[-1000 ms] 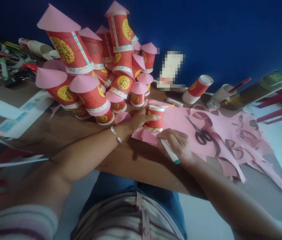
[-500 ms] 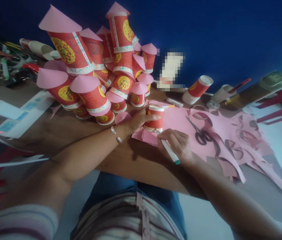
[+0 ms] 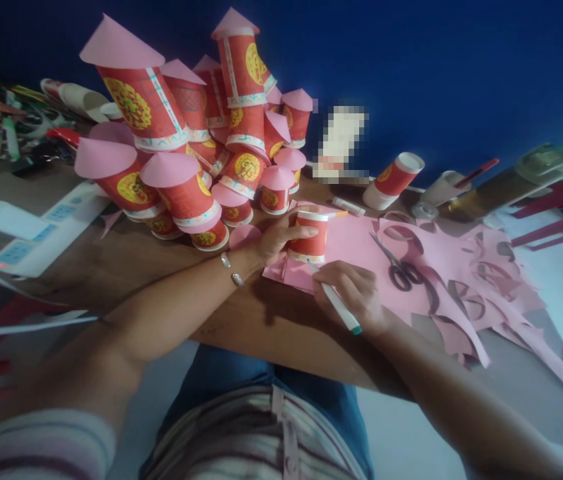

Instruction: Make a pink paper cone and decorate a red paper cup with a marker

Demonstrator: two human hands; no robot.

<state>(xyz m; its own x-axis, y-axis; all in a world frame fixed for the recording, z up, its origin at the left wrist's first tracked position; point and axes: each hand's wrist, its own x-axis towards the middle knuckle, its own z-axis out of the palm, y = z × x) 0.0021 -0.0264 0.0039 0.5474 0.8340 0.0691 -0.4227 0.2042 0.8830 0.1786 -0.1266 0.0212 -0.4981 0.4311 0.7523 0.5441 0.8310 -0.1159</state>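
My left hand [image 3: 281, 239] is wrapped round a red paper cup [image 3: 310, 239] with white bands at top and bottom, its thumb across the front. The cup is held over pink paper [image 3: 356, 248] near the table's front edge. In my right hand [image 3: 354, 293] is a white marker with a green end [image 3: 342, 310], gripped like a pen. The marker's tip is close to the cup's lower white band; whether it touches I cannot tell. Black-handled scissors [image 3: 401, 270] lie on the pink paper to the right of my right hand.
Several red cups with pink cone tops [image 3: 176, 183] are stacked at the back left. A white power strip [image 3: 44, 230] lies at the left. Pink paper offcuts [image 3: 486, 287] spread to the right. Behind them stand a red-and-white cup stack [image 3: 395, 179] and a bottle [image 3: 511, 177].
My right hand and the marker have shifted very slightly downward, leaving the tip a little lower by the cup's bottom band. My left hand still holds the cup in nearly the same place.
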